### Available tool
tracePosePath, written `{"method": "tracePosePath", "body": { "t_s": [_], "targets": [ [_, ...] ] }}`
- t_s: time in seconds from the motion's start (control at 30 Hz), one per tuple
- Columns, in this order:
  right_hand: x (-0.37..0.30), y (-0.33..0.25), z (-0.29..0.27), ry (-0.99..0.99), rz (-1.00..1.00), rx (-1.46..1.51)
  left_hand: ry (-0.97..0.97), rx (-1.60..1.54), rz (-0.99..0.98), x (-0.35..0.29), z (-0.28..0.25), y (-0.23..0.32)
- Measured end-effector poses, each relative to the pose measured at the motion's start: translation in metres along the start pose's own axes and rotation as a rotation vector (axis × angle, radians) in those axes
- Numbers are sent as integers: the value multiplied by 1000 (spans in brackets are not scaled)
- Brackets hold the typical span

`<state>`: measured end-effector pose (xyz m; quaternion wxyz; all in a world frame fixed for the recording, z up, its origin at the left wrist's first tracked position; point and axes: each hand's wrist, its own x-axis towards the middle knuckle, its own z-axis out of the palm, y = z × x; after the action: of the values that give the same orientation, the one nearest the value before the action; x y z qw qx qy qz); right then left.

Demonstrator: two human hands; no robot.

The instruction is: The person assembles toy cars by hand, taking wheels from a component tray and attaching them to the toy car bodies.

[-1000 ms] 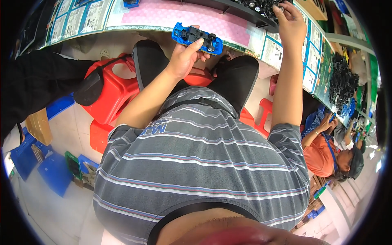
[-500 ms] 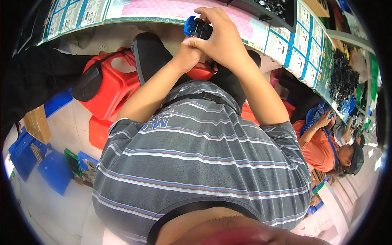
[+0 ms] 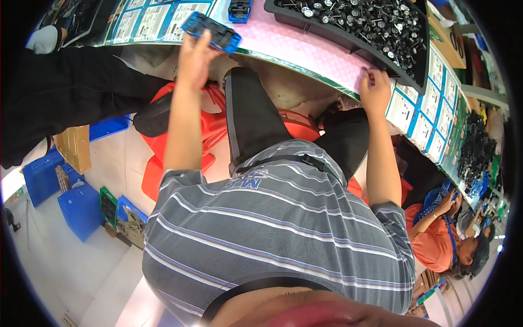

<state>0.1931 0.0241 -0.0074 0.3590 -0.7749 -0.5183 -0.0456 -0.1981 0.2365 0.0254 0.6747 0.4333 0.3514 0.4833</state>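
Holding a blue toy car [image 3: 224,39] in the left hand [image 3: 196,59], upper left of the frame, over the near edge of the table [image 3: 424,109]. Gripped with thumb laid on the black underside and the other fingers wrapped beneath. Long axis slanting from upper left down to lower right, underside turned toward the camera, blue body showing only along the edges.

Holding the right hand [image 3: 376,91] right of centre in the upper frame, at the pink mat [image 3: 305,52], just below the front wall of a black tray [image 3: 326,31]. Fingers curled toward the palm; cannot tell if pinching something small or closed on nothing. From these fingers, toy car well apart to the left and higher in the frame, long axis pointing roughly back at them. Straight above them, inside the tray, a heap of wheels on axles [image 3: 400,27], far nearer to this hand than to the left.

Hidden: most of the left fingers, under the car, and the roof, turned away. Cut off by the top edge: far side of the tray and part of a second car [image 3: 239,11]. Hard to make out: any contact between right fingertips and mat or tray; wheels on the held car, dark against black.
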Motion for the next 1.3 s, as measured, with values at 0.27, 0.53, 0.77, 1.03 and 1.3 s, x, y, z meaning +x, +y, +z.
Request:
{"method": "tracePosePath", "body": {
  "t_s": [0.27,0.53,0.77,1.03,1.3],
  "targets": [
    [2,-5,4,-20,-2,-41,62,532,-192,108,-27,19],
    [0,-2,3,-18,-12,-38,91,801,-139,152,-28,-6],
    [-7,0,-9,34,-2,160,382,1038,473,56,-28,-48],
    [52,1,-95,305,100,242,86,1321,249,-148,-12,-179],
    [119,14,-79,-176,183,-173,-1,1507,-72,-87,2,-185]
  ]
}}
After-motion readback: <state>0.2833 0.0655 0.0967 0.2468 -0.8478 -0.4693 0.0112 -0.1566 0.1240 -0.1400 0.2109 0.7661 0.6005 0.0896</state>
